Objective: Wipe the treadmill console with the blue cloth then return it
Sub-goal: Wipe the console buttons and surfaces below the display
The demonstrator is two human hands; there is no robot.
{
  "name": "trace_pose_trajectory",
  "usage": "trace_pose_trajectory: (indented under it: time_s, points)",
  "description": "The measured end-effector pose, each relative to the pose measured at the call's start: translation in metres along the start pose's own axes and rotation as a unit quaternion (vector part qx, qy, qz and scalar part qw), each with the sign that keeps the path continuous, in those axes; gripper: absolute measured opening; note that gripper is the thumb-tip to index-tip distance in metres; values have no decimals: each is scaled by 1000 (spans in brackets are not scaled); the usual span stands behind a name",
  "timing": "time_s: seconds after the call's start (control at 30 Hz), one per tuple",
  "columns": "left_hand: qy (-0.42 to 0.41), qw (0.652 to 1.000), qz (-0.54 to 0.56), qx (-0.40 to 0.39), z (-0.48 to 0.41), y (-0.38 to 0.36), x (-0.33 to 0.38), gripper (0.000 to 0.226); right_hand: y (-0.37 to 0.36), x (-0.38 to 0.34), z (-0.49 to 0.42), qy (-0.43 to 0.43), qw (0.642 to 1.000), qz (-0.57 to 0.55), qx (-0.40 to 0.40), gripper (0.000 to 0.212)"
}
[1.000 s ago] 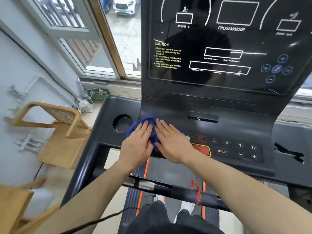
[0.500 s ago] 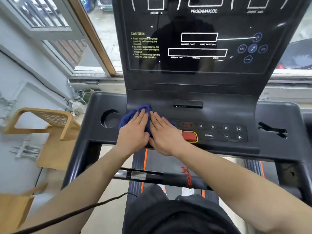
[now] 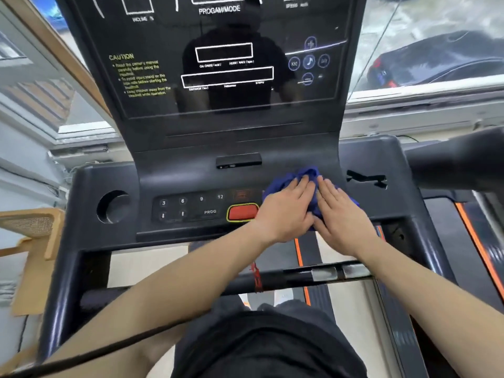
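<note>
The blue cloth (image 3: 303,174) lies bunched on the right part of the dark treadmill console (image 3: 191,175), just right of the red button (image 3: 242,212). My left hand (image 3: 286,211) and my right hand (image 3: 341,216) press flat on the cloth side by side, fingers pointing away from me. Most of the cloth is hidden under my palms; blue shows above my fingertips, between my hands and at the right edge. The number keys (image 3: 191,200) on the left of the panel are uncovered.
The glossy display (image 3: 223,64) rises behind the panel. A round cup holder (image 3: 113,207) sits at the console's left end. A handlebar (image 3: 313,275) crosses under my forearms. A wooden chair (image 3: 32,230) stands at left, windows behind.
Both hands have slid the cloth from the console's left side, past the red button, to its right side. The left keys are now uncovered.
</note>
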State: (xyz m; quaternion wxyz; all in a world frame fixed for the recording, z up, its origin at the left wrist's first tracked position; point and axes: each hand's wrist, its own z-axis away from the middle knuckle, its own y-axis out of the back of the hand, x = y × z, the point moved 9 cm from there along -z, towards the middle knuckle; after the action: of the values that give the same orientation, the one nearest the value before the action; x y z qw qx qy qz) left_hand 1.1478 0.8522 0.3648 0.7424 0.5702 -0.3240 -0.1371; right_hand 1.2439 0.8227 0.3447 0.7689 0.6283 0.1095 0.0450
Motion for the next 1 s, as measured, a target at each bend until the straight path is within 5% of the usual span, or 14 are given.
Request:
trace_pose_trajectory:
  time_s: [0.13, 0.33, 0.43, 0.73, 0.9, 1.0]
  points:
    - [-37, 998, -43, 30, 15, 0, 4, 68, -8, -14, 7, -71, 996, -28, 36, 78]
    - [34, 990, -81, 114, 78, 20, -72, 67, -12, -108, -24, 22, 998, -38, 42, 75]
    - [63, 991, -59, 102, 61, 18, -63, 68, -11, -88, -19, 51, 998, -19, 43, 70]
    - [-18, 992, 64, 110, 25, 22, 9, 68, 26, 5, 18, -81, 982, -115, 129, 51]
    - [131, 936, 287, 158, 46, 52, -50, 57, 63, -7, -13, -99, 913, -383, 104, 24]
    - [177, 944, 184, 210, 38, 72, -74, 44, 70, 14, -29, -180, 953, -223, 96, 36]
